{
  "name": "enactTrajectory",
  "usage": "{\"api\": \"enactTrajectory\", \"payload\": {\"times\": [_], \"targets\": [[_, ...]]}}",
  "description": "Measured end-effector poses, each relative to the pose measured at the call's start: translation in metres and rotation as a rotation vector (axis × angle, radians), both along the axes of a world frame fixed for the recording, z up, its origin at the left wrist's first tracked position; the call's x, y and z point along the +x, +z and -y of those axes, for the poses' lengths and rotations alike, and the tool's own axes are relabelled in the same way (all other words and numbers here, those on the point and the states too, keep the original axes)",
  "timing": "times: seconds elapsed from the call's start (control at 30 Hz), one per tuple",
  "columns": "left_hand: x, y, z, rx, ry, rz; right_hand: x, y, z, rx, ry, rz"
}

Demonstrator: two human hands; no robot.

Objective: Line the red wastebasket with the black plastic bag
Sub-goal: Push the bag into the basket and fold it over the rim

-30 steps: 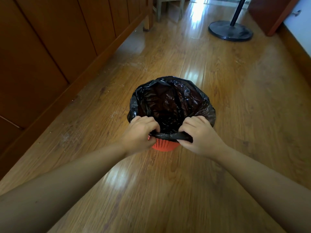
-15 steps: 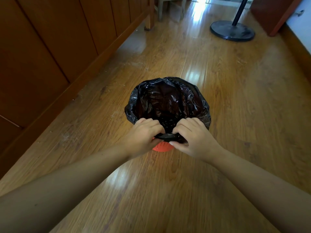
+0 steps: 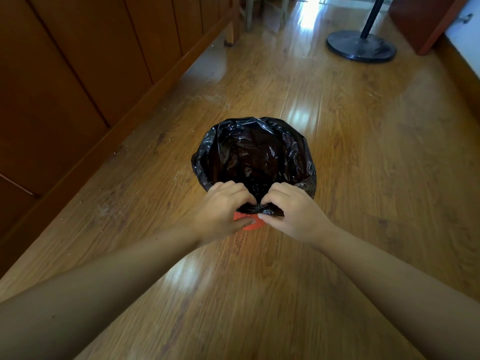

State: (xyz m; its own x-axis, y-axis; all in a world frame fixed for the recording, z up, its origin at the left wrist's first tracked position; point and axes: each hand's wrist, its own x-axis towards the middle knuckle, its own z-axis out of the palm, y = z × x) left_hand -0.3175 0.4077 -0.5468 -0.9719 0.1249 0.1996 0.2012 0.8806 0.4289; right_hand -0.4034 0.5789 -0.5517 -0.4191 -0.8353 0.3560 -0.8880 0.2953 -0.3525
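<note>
The red wastebasket (image 3: 248, 223) stands upright on the wooden floor (image 3: 376, 178), near the middle of the view; only a small arc of its red wall shows, on the near side beneath the hands. The black plastic bag (image 3: 255, 157) sits inside it, thin, glossy and heavily crinkled; its mouth gapes in a rough circle, and its edge is turned outward over the rim on the left, far and right sides, covering the red there. On the near side the film is bunched into a tight, wrinkled wad between the two hands. The left hand (image 3: 220, 210) has its fingers curled down over this wad and pinches it; the right hand (image 3: 294, 213) grips it likewise, fingers bent, thumb tip under the lower edge of the film; their knuckles nearly meet above the gather. Both bare forearms reach in from the lower corners.

The floor is shiny laminate plank with bright reflections and some crumbs and dust towards the left; open floor lies on every side of the basket. A dark panelled cabinet (image 3: 65, 87) runs along the left, its base edge well apart from the basket; a round black stand base (image 3: 361, 46) with a pole sits far beyond at upper right; pale furniture legs (image 3: 265, 14) show at the top.
</note>
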Motion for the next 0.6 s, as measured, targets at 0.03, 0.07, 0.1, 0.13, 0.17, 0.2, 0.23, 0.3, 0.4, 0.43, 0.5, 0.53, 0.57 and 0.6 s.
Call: {"api": "enactTrajectory", "payload": {"times": [0.03,0.07,0.1,0.13,0.17,0.2,0.23,0.3,0.4,0.43,0.5,0.53,0.57,0.6], "targets": [[0.0,0.0,-0.002,0.02,0.01,-0.006,0.001,0.0,0.0,0.002,0.002,-0.019],[-0.001,0.0,-0.003,0.042,0.022,-0.01,0.003,0.0,-0.002,0.005,-0.003,-0.052],[0.0,0.001,-0.004,0.06,0.031,-0.011,0.003,0.001,-0.004,0.008,-0.018,-0.099],[-0.001,0.001,-0.003,0.075,0.037,-0.009,0.003,0.002,-0.008,0.006,-0.037,-0.151],[0.0,0.001,-0.003,0.088,0.042,-0.006,0.004,0.003,-0.011,-0.002,-0.049,-0.191],[0.0,0.001,-0.002,0.099,0.046,-0.003,0.004,0.003,-0.014,-0.012,-0.048,-0.213],[0.0,0.0,-0.001,0.107,0.05,0.0,0.004,0.003,-0.016,-0.018,-0.035,-0.221],[0.001,0.0,-0.001,0.124,0.057,0.006,0.004,0.003,-0.018,-0.013,-0.009,-0.217],[0.002,0.0,-0.003,0.152,0.064,0.004,0.004,0.003,-0.018,-0.006,0.008,-0.187],[0.002,0.0,-0.004,0.155,0.067,0.005,0.004,0.003,-0.019,-0.003,0.012,-0.183],[0.001,-0.001,-0.005,0.143,0.076,0.011,0.003,0.003,-0.02,0.006,0.019,-0.18],[0.0,-0.002,-0.006,0.133,0.081,0.015,0.003,0.003,-0.02,0.007,0.022,-0.174],[0.0,-0.002,-0.006,0.123,0.084,0.017,0.003,0.003,-0.021,0.001,0.025,-0.161],[0.0,-0.002,-0.006,0.114,0.085,0.018,0.004,0.003,-0.022,-0.015,0.025,-0.141]]}}
